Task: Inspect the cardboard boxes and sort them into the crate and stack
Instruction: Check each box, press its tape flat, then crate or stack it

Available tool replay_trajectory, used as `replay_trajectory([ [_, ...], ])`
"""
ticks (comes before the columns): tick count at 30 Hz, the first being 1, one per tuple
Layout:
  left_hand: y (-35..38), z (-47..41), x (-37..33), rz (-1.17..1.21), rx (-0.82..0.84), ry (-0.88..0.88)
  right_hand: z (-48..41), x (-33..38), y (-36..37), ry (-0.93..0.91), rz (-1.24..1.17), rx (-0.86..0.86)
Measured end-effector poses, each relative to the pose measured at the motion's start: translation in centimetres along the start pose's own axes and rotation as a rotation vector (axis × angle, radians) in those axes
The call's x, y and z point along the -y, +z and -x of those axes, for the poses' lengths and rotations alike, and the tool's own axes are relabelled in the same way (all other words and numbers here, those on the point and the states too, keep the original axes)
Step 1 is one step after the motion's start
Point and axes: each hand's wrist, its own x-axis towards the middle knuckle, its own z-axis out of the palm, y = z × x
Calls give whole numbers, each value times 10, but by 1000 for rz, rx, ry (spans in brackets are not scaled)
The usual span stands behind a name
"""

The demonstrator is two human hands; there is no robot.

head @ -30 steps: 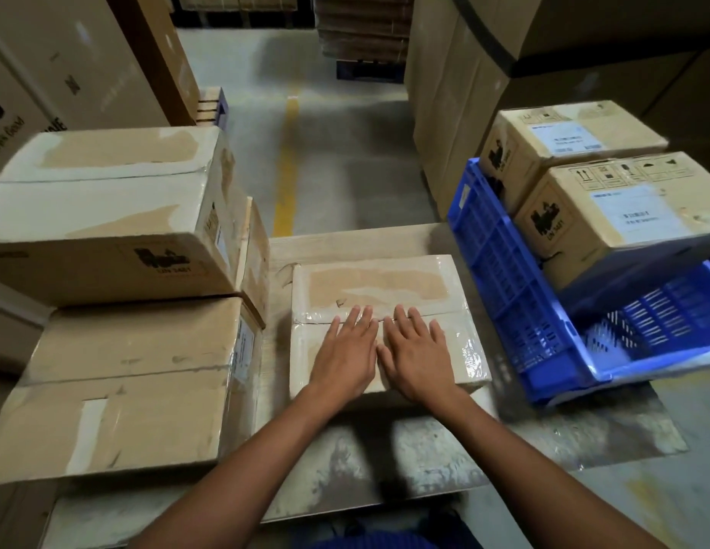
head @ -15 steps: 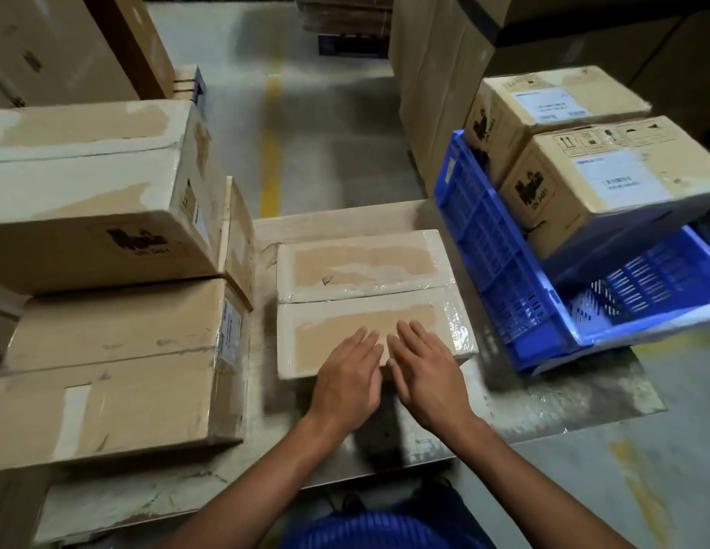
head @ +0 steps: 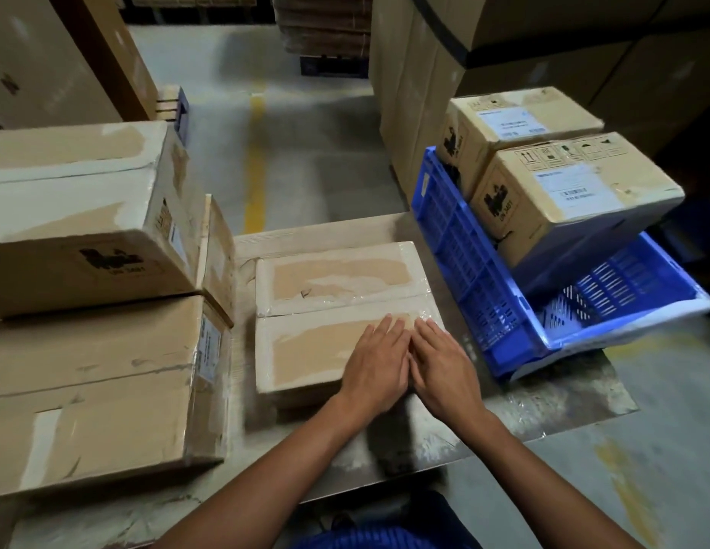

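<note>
The flat taped box (head: 325, 311) lies on the bench (head: 543, 406), just left of the blue crate (head: 464, 263). The left hand (head: 375, 364) and right hand (head: 444, 366) rest flat on its top at the end nearer the crate, fingers straight: grip open, holding nothing. The front labelled box (head: 575, 192) and rear labelled box (head: 515, 124) sit in the crate. A two-box stack (head: 87, 382) stands further left of it. Judgement: inspection in hand, this box not yet sorted.

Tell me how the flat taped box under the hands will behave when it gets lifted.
The flat box is probably stiff: its top lies level under the left hand and right hand. Its glossy tape looks slippery, so grip the edges. Low and wide, it should not tip.
</note>
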Motion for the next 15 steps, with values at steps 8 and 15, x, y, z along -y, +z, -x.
replay_trajectory([
  [8, -5, -21, 6, 6, 23, 14, -28, -5, -24, -55, 71, 11],
  [15, -3, -49, 16, -102, 37, -105, -64, -13, -11, -153, 116, 200],
])
